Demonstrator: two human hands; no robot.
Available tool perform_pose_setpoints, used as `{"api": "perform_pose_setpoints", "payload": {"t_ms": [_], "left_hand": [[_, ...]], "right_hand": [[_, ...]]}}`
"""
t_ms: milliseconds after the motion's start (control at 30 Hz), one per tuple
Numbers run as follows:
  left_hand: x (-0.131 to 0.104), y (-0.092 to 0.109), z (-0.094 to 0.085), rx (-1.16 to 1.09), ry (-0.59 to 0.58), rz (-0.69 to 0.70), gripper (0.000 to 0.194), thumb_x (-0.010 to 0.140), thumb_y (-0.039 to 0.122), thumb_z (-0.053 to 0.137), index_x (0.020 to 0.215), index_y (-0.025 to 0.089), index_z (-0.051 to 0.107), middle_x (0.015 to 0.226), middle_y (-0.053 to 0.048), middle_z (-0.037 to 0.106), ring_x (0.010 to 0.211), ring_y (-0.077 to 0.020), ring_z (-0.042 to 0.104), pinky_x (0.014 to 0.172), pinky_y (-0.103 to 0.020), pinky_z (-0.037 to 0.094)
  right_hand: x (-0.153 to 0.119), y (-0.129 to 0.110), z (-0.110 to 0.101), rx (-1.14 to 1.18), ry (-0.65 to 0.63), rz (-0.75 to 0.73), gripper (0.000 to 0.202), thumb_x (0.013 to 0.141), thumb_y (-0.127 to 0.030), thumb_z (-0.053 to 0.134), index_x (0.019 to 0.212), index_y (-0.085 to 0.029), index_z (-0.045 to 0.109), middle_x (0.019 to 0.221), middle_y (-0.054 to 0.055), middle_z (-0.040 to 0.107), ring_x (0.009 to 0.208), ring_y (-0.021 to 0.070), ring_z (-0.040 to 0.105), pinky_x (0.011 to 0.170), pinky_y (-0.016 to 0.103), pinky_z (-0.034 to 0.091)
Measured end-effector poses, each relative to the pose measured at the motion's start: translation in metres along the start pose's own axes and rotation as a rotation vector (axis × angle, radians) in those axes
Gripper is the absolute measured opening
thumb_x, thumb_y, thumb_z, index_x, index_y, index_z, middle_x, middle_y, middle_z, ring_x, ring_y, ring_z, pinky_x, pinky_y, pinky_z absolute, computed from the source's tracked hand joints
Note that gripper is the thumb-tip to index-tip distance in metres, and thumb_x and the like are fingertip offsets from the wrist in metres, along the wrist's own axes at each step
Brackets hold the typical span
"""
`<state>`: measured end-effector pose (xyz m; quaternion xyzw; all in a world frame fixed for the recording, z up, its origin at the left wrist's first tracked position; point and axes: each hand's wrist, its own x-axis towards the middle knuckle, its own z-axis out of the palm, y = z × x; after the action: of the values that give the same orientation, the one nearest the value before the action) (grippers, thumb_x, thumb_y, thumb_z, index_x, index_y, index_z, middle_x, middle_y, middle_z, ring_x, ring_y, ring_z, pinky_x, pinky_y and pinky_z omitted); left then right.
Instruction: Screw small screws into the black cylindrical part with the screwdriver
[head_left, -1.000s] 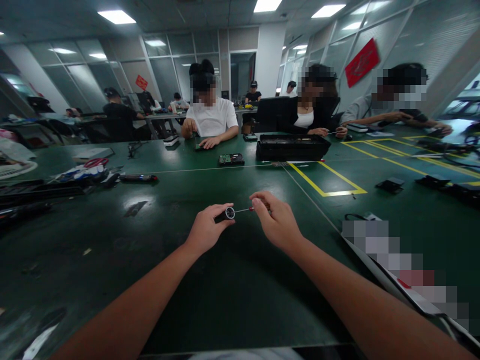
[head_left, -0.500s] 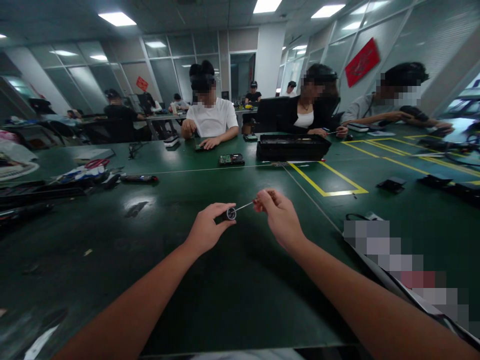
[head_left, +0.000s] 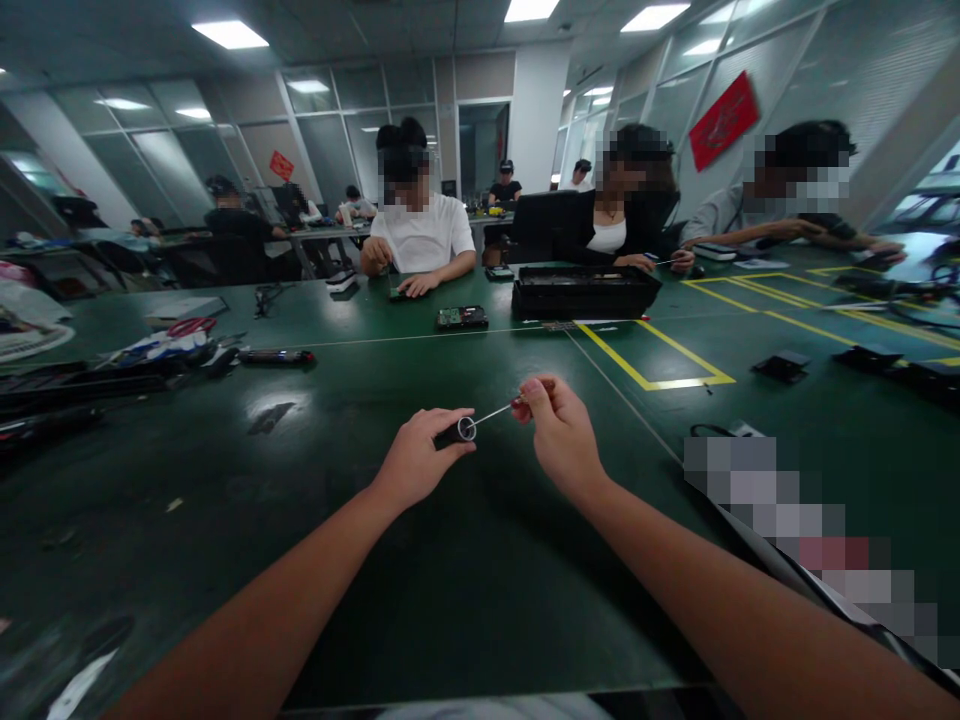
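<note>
Between the thumb and fingers of my left hand (head_left: 415, 458) is a short black cylinder (head_left: 450, 434), its silver-rimmed open end turned toward the right. My right hand (head_left: 559, 430) pinches the small dark reddish handle of a thin screwdriver (head_left: 493, 414). The bright shaft slants down to the left and its end reaches the cylinder's open end. How deep the tip sits inside cannot be made out. Both hands are held over the green table (head_left: 480, 580), and my fingers cover most of the handle.
A long black case (head_left: 586, 296) and a circuit board (head_left: 462, 318) lie ahead. A dark cylindrical tool (head_left: 277, 357) and cluttered parts are at left. Black brackets (head_left: 780, 367) lie right, past yellow tape (head_left: 690, 384). Co-workers sit opposite, including a person in white (head_left: 424, 235).
The cylinder has turned slightly, so more of its black side shows. My right hand has shifted a little to the right with the screwdriver, whose shaft still meets the opening.
</note>
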<state>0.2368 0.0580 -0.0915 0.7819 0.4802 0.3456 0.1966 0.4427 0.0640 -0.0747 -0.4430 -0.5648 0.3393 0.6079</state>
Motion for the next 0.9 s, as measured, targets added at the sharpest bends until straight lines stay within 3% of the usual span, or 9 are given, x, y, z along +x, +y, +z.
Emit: {"api": "perform_pose_setpoints", "payload": {"t_ms": [433,733,900], "left_hand": [[0.0,0.0,0.001,-0.02,0.045,-0.03,0.044,0.085,0.026,0.076,0.128,0.03,0.067,0.121,-0.003,0.071,0.112,-0.0238,0.063,0.102,-0.042,0.044],[0.0,-0.002,0.002,-0.024,0.042,-0.048,0.045,0.085,0.027,0.076,0.128,0.032,0.067,0.122,-0.003,0.071,0.112,-0.0251,0.063,0.104,-0.046,0.044],[-0.001,-0.001,0.002,-0.048,0.041,-0.048,0.045,0.083,0.026,0.077,0.127,0.032,0.068,0.123,-0.003,0.071,0.115,-0.0255,0.063,0.109,-0.049,0.041]], "right_hand": [[-0.005,-0.019,-0.005,-0.271,-0.017,-0.084,0.031,0.092,-0.049,0.062,0.086,-0.019,0.07,0.069,0.002,0.07,0.061,0.0156,0.064,0.058,0.028,0.047],[-0.007,-0.016,-0.005,-0.272,-0.033,-0.123,0.03,0.092,-0.049,0.064,0.089,-0.021,0.075,0.066,0.0,0.07,0.061,0.0156,0.066,0.06,0.028,0.048],[-0.006,-0.015,-0.004,-0.217,0.012,-0.059,0.031,0.09,-0.05,0.065,0.085,-0.02,0.073,0.065,0.001,0.07,0.061,0.0159,0.066,0.061,0.028,0.049]]}}
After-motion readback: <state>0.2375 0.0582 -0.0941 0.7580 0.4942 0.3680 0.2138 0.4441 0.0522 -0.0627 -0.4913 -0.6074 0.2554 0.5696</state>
